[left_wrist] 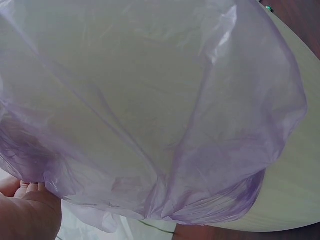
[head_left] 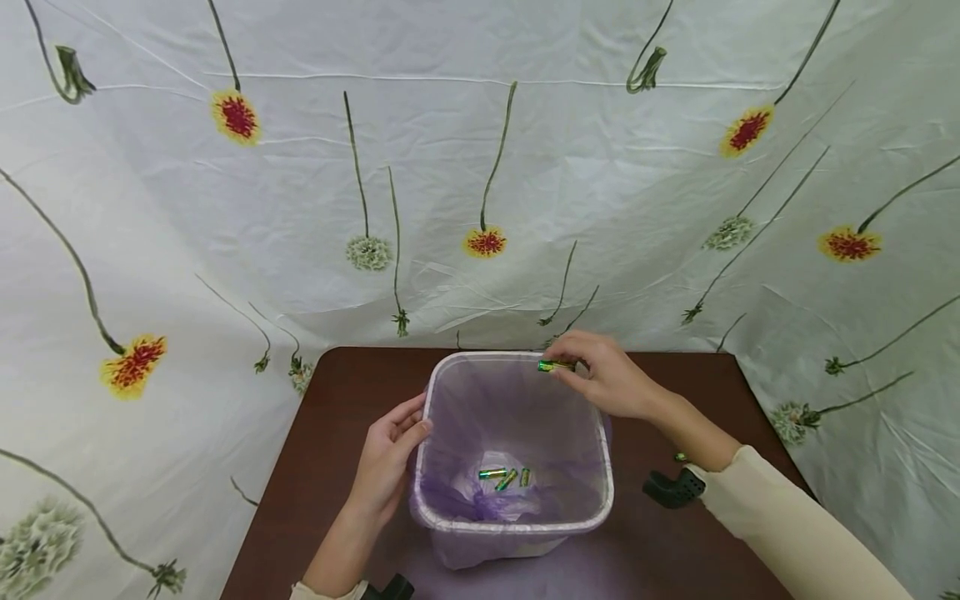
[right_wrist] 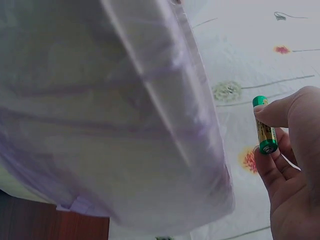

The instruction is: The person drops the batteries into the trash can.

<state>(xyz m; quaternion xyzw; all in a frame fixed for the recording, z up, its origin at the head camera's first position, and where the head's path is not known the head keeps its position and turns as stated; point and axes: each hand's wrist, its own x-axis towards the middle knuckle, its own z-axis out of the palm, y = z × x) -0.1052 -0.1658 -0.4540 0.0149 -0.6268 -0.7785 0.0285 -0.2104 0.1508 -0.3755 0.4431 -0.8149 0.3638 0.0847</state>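
Note:
A white bin [head_left: 517,528] lined with a thin purple plastic bag [head_left: 465,546] stands on the brown table. My left hand [head_left: 387,458] grips the bin's left rim, thumb on the edge and fingers outside over the bag. Above the far right of the rim, my right hand [head_left: 603,375] pinches a green and gold battery [right_wrist: 265,125] between thumb and fingers. Down on the bin's floor lie several similar batteries [head_left: 506,479]. In the left wrist view the bag [left_wrist: 150,125] fills most of the picture, with part of the left hand [left_wrist: 30,212] at the lower left.
Another green battery [head_left: 681,457] lies on the table [head_left: 360,383], right of the bin and partly hidden by the right forearm. White cloth with printed flowers [head_left: 420,167] hangs behind and at both sides. Dark wrist devices [head_left: 672,488] sit at both cuffs.

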